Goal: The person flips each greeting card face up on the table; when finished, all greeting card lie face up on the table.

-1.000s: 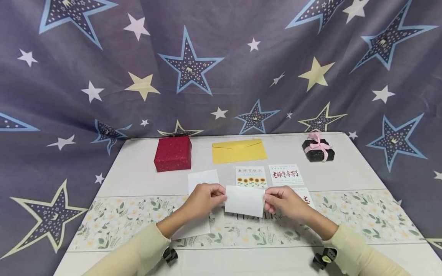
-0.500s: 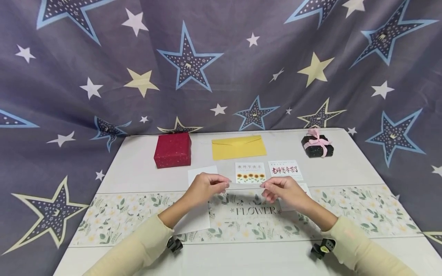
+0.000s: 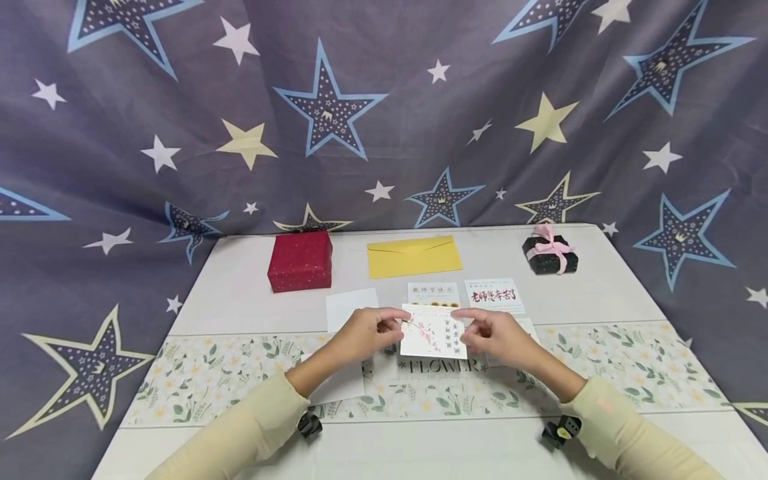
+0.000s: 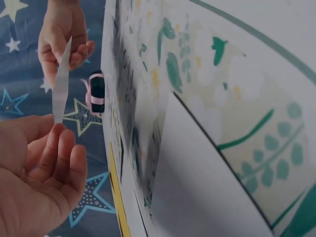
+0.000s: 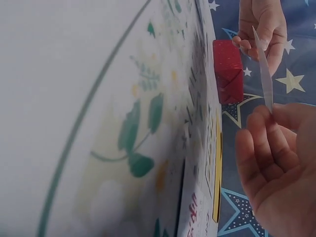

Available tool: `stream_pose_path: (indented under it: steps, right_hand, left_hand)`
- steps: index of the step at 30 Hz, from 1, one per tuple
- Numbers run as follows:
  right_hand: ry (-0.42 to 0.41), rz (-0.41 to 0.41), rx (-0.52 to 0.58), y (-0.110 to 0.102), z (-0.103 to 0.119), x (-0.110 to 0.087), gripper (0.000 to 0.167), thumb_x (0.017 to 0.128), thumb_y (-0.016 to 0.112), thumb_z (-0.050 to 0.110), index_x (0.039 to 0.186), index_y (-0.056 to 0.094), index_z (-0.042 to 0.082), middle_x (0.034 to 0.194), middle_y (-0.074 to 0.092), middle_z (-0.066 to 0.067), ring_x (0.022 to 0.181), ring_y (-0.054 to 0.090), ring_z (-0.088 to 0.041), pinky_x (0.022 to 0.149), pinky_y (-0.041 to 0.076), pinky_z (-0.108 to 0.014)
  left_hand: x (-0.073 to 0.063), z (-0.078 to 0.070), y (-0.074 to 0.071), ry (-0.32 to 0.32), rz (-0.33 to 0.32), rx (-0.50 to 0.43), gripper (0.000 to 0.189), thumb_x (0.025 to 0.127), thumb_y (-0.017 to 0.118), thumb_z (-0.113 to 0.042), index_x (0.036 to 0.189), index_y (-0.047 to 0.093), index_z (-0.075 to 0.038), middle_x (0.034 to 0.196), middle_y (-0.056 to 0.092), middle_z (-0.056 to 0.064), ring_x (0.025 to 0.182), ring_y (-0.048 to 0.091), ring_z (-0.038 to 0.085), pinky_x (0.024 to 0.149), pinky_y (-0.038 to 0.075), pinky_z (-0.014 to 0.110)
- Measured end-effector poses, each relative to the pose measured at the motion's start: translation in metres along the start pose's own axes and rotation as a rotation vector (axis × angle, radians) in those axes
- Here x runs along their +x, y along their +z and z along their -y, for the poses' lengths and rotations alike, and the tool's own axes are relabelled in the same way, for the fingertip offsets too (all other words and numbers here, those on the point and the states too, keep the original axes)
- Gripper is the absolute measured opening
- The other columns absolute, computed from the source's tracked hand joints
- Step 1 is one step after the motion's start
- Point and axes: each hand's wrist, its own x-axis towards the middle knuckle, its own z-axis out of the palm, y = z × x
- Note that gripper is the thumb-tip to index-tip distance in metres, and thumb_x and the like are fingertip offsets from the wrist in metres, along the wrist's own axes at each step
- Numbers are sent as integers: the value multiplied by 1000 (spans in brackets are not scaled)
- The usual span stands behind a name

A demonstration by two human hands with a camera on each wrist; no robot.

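Note:
A white greeting card (image 3: 431, 335) with pink blossoms and dark lettering is held above the table, its print turned sideways in the head view. My left hand (image 3: 367, 332) pinches its left edge between thumb and index finger. At the opposite edge my right hand (image 3: 499, 339) pinches it the same way. Both wrist views show the card (image 4: 61, 89) nearly edge-on between the two hands. Just beyond it lies a card with sunflowers (image 3: 432, 291), partly covered. To its right is a card with red lettering (image 3: 495, 297); another white card (image 3: 529, 328) is mostly behind my right hand.
White sheets (image 3: 348, 308) lie by my left forearm. Along the back stand a red box (image 3: 300, 261), a yellow envelope (image 3: 414, 257) and a black box with pink ribbon (image 3: 549, 253). A floral band (image 3: 240, 363) crosses the white table.
The held card has turned from its blank side, through edge-on, to its printed blossom side. Both hands keep pinching it and have shifted slightly.

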Motion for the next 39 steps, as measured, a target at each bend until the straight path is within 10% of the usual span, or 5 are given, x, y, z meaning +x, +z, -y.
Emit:
stream_pose_path:
  steps: [17,30,39]
  right_hand:
    - [71,-14,99,-1,-4,0,63,94,69,6,150,42,-4,85,71,-5,69,64,-12,66,56,-25]
    - [64,-4,128,-5,2,7,28,104,56,14,125,70,2,124,71,-18,97,67,-5,83,55,-22]
    - [26,22,116,-1,0,8,25,105,57,18,122,71,7,99,72,-7,85,60,-6,78,51,-24]
  left_hand:
    - [2,-2,4,-70,81,49,74,95,71,-22,158,36,-6,94,72,-5,72,63,7,67,53,24]
    - [28,-19,4,-28,102,69,36,102,58,-34,134,68,-19,105,72,-3,89,64,11,76,53,30]
    - [38,-29,15,-60,166,-29,27,100,63,-28,122,75,-19,92,72,0,73,56,8,65,46,25]
